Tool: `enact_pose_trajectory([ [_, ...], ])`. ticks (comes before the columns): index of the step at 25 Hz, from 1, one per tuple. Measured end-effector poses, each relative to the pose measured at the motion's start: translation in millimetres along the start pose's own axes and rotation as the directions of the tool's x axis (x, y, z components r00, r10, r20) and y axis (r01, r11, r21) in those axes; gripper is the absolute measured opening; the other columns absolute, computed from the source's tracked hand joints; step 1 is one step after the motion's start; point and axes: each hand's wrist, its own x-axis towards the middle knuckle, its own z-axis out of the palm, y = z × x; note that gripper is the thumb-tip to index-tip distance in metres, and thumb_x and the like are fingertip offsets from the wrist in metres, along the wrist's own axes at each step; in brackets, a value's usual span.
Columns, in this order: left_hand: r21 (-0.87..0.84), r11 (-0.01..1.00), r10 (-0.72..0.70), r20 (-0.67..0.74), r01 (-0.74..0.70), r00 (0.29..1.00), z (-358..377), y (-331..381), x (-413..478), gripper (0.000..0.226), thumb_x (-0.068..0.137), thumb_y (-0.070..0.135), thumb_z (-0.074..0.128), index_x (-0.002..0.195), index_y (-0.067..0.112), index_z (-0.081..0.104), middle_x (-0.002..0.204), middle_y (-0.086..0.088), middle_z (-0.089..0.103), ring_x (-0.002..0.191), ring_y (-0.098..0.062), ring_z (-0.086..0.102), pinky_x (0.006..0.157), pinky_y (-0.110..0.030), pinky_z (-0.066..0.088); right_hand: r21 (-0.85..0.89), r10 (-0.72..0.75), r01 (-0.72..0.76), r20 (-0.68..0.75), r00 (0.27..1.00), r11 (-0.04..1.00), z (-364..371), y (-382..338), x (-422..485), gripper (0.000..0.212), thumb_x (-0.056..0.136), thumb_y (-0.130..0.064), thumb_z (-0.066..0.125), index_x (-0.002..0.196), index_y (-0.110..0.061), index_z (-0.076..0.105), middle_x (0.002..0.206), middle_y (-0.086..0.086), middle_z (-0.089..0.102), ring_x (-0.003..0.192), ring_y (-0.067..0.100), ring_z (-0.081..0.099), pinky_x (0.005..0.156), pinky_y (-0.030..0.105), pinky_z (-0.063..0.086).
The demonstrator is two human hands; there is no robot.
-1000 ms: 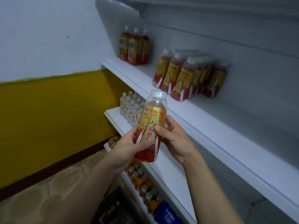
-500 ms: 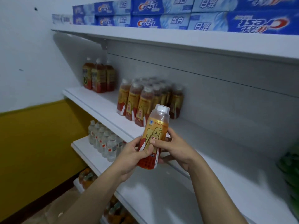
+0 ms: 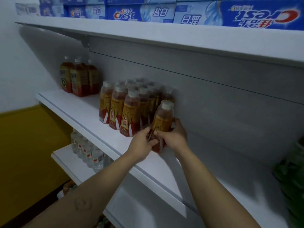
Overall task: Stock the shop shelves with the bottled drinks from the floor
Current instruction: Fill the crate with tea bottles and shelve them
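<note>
Gripping the bottle (image 3: 162,124) from both sides, the left hand (image 3: 142,143) wraps its thumb and fingers round the lower left of the label. The right hand (image 3: 175,137) curls round the right side, thumb across the front and fingers reaching behind. Both hands are closed firmly on it.

The bottle (gold and red label, amber drink, pale cap) leans a little, its cap tipped toward the right and the grey back panel (image 3: 213,104). Its base is down at the surface of the middle shelf (image 3: 74,104); the hands hide whether it stands flat there. It is just to the right of a packed cluster of matching bottles (image 3: 126,111), so close that its left side seems to touch the nearest one, though blur leaves that unsure.

Farther left on the same shelf, well apart from the cluster, three taller dark tea bottles (image 3: 77,79) stand against the back. Above, the top shelf (image 3: 148,35) carries a row of blue toothpaste boxes (image 3: 131,12), the rightmost lying with its print upside down. Below, a lower shelf (image 3: 65,162) holds clear water bottles (image 3: 87,152) in rows near its left end.

At the right edge of the view are green packages (image 3: 292,178), too blurred to identify. A yellow wall (image 3: 24,145) fills the lower left.
</note>
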Motion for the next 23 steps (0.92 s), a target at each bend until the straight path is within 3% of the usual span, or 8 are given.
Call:
enact_pose_trajectory([
  [4, 0.093, 0.994, -0.047, -0.1, 0.057, 0.994, 11.3, -20.4, 36.4, 0.039, 0.086, 0.022, 0.07, 0.124, 0.019, 0.057, 0.114, 0.004, 0.065, 0.105, -0.019, 0.062, 0.093, -0.041, 0.054, -0.064, -0.001, 0.0, -0.023, 1.0, 0.998, 16.0, 7.2, 40.3, 0.072, 0.07, -0.027, 0.082, 0.133, -0.025, 0.048, 0.126, -0.001, 0.065, 0.114, 0.023, 0.062, 0.098, 0.042, 0.051],
  [8, 0.154, 0.985, -0.067, -0.093, 0.08, 0.993, 24.2, -40.1, 57.9, 0.067, 0.082, 0.019, 0.074, 0.136, 0.025, 0.034, 0.124, 0.0, 0.059, 0.111, -0.024, 0.062, 0.09, -0.039, 0.057, -0.099, -0.041, 0.034, -0.065, 0.997, 0.994, 30.5, 13.2, 77.5, 0.073, 0.073, -0.024, 0.083, 0.137, -0.02, 0.048, 0.129, 0.004, 0.063, 0.117, 0.026, 0.06, 0.098, 0.038, 0.048],
  [11, 0.189, 0.98, -0.043, -0.084, 0.058, 0.996, 28.8, -46.0, 66.2, 0.09, 0.08, 0.014, 0.073, 0.15, 0.03, 0.019, 0.142, -0.001, 0.046, 0.127, -0.023, 0.051, 0.102, -0.037, 0.049, -0.102, -0.023, 0.013, -0.095, 0.995, 0.995, 38.5, 15.7, 106.6, 0.075, 0.07, -0.025, 0.085, 0.137, -0.021, 0.05, 0.127, 0.005, 0.065, 0.115, 0.027, 0.061, 0.096, 0.038, 0.049],
  [16, 0.213, 0.977, -0.021, 0.041, 0.012, 0.999, 23.4, -45.4, 67.1, 0.093, 0.083, 0.024, 0.071, 0.153, 0.038, 0.01, 0.152, 0.004, 0.034, 0.134, -0.019, 0.041, 0.107, -0.029, 0.042, -0.185, -0.035, 0.005, -0.159, 0.987, 0.983, 53.3, 21.9, 134.8, 0.087, 0.072, -0.03, 0.082, 0.147, -0.024, 0.038, 0.125, 0.01, 0.064, 0.112, 0.03, 0.063, 0.088, 0.033, 0.049],
  [20, 0.236, 0.972, -0.005, 0.038, -0.004, 0.999, 23.3, -44.9, 68.6, 0.094, 0.081, 0.024, 0.071, 0.154, 0.032, 0.013, 0.146, 0.001, 0.041, 0.129, -0.02, 0.046, 0.103, -0.03, 0.046, -0.227, -0.006, -0.035, -0.177, 0.984, 0.973, 56.5, 25.3, 134.3, 0.073, 0.077, -0.026, 0.081, 0.137, -0.008, 0.042, 0.13, 0.018, 0.056, 0.118, 0.035, 0.058, 0.091, 0.039, 0.047],
  [23, 0.203, 0.979, -0.005, 0.013, 0.002, 1.0, 22.1, -42.3, 66.1, 0.088, 0.08, 0.019, 0.072, 0.152, 0.028, 0.022, 0.135, 0.002, 0.049, 0.119, -0.016, 0.052, 0.095, -0.023, 0.048, -0.229, 0.013, -0.054, -0.174, 0.985, 0.972, 54.8, 20.7, 127.8, 0.073, 0.077, -0.027, 0.081, 0.136, -0.005, 0.042, 0.131, 0.019, 0.054, 0.119, 0.035, 0.056, 0.092, 0.04, 0.047],
])
